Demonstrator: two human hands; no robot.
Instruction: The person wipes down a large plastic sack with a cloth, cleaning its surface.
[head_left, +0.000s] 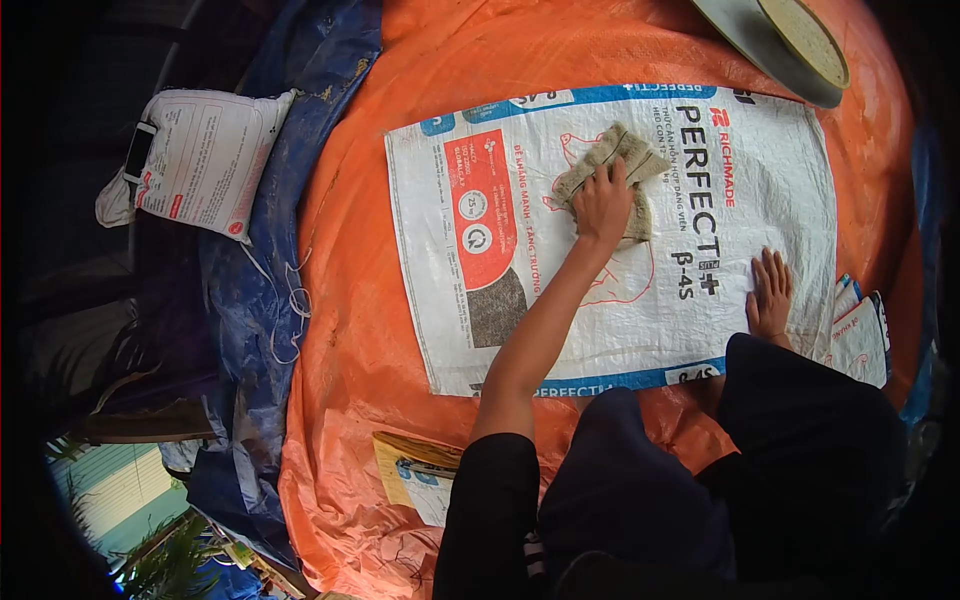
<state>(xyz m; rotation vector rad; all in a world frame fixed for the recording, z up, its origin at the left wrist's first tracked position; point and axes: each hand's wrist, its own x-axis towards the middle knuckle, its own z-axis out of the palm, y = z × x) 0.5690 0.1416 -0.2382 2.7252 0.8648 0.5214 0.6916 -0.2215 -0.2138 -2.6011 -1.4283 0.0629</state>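
A flattened white feed sack (620,340) printed PERFECT β-4S, with blue edges and a red panel, lies spread before me. My left hand (603,203) presses down on a folded grey-brown rag (643,160) with dark stripes, holding it against the upper middle of the sack. My palm and the underside of the rag are hidden. My right hand (769,292) rests palm down near the sack's lower right edge, fingers stretched out, holding nothing. Both my knees are bent close to the sack's near edge.
An orange tarp (345,250) lies beneath, bordered by a blue tarp (240,350) at left. A filled white bag (205,165) stands there. Other folded sacks lie at right (858,335) and near my left elbow (425,480). A round shallow vessel (815,40) sits at top right.
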